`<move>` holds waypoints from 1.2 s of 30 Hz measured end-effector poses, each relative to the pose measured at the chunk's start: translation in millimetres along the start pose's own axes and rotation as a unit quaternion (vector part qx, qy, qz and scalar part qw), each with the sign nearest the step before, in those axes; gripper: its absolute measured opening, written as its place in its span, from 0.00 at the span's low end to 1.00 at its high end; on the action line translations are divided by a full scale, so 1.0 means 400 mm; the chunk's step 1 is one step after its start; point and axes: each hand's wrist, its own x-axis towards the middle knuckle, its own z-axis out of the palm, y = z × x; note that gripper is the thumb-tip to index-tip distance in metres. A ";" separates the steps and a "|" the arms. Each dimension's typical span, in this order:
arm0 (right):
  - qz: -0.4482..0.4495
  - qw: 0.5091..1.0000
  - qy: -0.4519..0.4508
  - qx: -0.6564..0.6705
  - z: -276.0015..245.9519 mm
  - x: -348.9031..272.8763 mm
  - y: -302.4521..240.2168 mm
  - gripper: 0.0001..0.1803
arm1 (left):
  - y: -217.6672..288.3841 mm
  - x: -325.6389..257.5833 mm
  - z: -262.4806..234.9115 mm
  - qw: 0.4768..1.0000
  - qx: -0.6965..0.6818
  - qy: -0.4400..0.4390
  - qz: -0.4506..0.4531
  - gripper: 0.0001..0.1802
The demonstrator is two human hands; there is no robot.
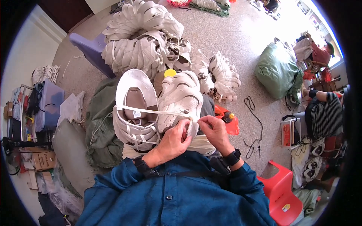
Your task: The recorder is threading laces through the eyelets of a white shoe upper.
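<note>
A stack of off-white shoe uppers (181, 96) lies in front of me, with a grey patch on the one nearest my hands. My left hand (173, 141) is closed on the near edge of that upper, thumb and fingers pinched together. Just to its right, my right hand (214, 130) pinches at the same edge; it appears to hold the end of a flat white lace (151, 111), though the fingertips hide the exact grip. The lace stretches leftward across a second stack of uppers (126, 130), where a grey-brown lining and a small white label show inside the opening.
Large bundles of uppers (132, 52) rest on a purple chair (88, 47) beyond. A green sack (277, 69), a black cord (253, 120) and a red stool (281, 188) are to the right. Other people sit at the far right. Green cloth (100, 124) lies at left.
</note>
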 end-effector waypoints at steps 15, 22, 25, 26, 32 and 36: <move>-0.209 0.954 -0.025 -0.213 -0.003 0.038 -0.073 0.04 | -0.007 -0.009 0.008 1.000 -0.004 0.015 0.009 0.34; -0.235 0.916 -0.117 -0.304 -0.026 0.064 -0.108 0.07 | -0.015 -0.010 0.016 0.999 0.010 0.022 0.047 0.34; -0.253 0.937 -0.101 -0.220 -0.017 0.066 -0.086 0.08 | -0.009 -0.011 0.005 1.000 0.002 0.008 0.025 0.36; -0.254 0.936 -0.103 -0.221 -0.026 0.059 -0.083 0.08 | -0.006 -0.011 0.000 1.000 -0.009 0.000 0.029 0.35; -0.144 0.970 -0.057 -0.187 0.000 0.028 -0.055 0.10 | -0.002 -0.006 -0.020 0.991 -0.127 -0.045 -0.021 0.26; -0.105 0.966 -0.082 -0.223 -0.008 0.027 -0.097 0.15 | -0.015 -0.010 -0.021 0.973 -0.216 -0.051 -0.058 0.23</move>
